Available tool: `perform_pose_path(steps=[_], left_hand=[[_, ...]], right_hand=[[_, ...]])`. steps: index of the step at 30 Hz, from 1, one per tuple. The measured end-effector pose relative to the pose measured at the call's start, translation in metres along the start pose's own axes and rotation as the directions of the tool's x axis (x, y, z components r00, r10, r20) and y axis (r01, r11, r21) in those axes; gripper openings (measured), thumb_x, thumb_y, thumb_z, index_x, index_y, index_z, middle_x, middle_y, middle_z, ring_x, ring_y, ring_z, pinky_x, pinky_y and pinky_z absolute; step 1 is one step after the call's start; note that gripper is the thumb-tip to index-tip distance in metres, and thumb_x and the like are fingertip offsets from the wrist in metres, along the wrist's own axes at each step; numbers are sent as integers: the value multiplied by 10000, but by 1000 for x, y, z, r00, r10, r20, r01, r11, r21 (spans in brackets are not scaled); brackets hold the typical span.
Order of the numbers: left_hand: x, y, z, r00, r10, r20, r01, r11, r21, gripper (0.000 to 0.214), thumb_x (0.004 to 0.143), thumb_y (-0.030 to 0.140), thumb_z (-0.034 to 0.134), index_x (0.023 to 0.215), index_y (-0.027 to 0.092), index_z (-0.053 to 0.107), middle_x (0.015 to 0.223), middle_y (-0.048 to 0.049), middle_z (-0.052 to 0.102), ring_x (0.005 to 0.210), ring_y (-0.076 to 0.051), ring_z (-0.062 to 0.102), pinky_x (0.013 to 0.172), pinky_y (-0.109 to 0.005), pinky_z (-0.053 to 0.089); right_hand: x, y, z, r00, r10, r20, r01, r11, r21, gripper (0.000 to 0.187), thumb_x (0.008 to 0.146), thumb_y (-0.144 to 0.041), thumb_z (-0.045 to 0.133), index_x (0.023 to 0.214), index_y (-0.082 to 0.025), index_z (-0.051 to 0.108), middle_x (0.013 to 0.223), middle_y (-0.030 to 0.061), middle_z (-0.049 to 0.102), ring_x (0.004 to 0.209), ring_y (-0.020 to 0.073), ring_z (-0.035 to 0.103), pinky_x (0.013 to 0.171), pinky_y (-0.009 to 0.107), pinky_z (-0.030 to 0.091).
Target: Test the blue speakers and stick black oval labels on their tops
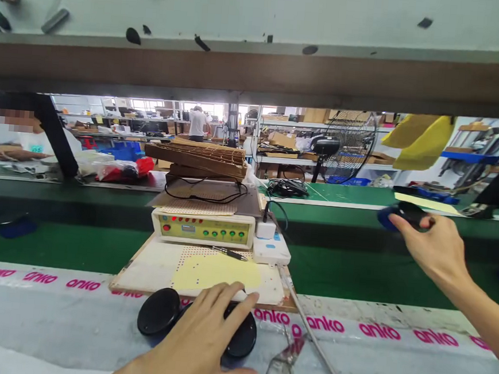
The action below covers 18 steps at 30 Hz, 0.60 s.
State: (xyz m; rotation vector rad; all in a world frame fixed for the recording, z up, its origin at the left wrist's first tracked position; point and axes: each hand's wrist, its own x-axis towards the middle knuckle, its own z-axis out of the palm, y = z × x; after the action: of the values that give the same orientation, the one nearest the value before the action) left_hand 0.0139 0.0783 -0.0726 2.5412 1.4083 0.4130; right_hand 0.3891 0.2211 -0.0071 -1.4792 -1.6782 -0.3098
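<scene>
My left hand (207, 333) lies with fingers spread over two black round pieces with dark-blue undersides on the plastic-covered table edge. The left round piece (158, 312) shows beside my fingers; the right round piece (241, 342) is partly covered by the forefinger. Whether they join under my palm is hidden. Out over the green belt (333, 274), my right hand (437, 248) pinches a similar black-and-blue piece (396, 215) between thumb and fingers; its exact kind is unclear. Another dark-blue piece (15, 226) sits blurred on the belt at the left.
A control box (203, 229) with lit buttons stands on a board with a pen (229, 253) and yellow sheet. Beside it are a white power strip (271, 249) and a metal rod (315, 336). Brown trays (200, 159) are stacked behind. A person (33, 129) sits across the belt.
</scene>
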Motion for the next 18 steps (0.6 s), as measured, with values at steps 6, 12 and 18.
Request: perform_pose_path(steps=[6, 12, 18], left_hand=[[-21, 32, -33, 963, -85, -255, -191, 450, -872, 668, 844, 604, 515, 1426, 345, 315, 1450, -107, 391, 1246, -300, 487, 966, -463, 469], [-64, 60, -65, 985, -117, 127, 91, -273, -958, 645, 784, 694, 518, 1122, 164, 664, 1107, -129, 690, 1016, -282, 664, 922, -434, 496], [-97, 44, -74, 940, -282, 194, 58, -429, -902, 523, 783, 586, 618, 1030, 127, 666, 1007, -104, 724, 906, -203, 690, 909, -322, 501]], right_hand=[[-66, -163, -62, 933, -305, 192, 167, 837, 521, 509, 760, -660, 588, 730, -235, 310, 1161, 65, 625, 661, 138, 658, 565, 255, 560], [-133, -236, -92, 801, -552, 232, 386, 771, 506, 296, 866, -428, 591, 798, -253, 362, 870, 3, 634, 635, 116, 615, 499, 184, 520], [-153, -257, -88, 809, -556, 191, 437, 785, 439, 213, 981, -300, 331, 866, -273, 509, 660, -15, 627, 521, 131, 610, 433, 189, 481]])
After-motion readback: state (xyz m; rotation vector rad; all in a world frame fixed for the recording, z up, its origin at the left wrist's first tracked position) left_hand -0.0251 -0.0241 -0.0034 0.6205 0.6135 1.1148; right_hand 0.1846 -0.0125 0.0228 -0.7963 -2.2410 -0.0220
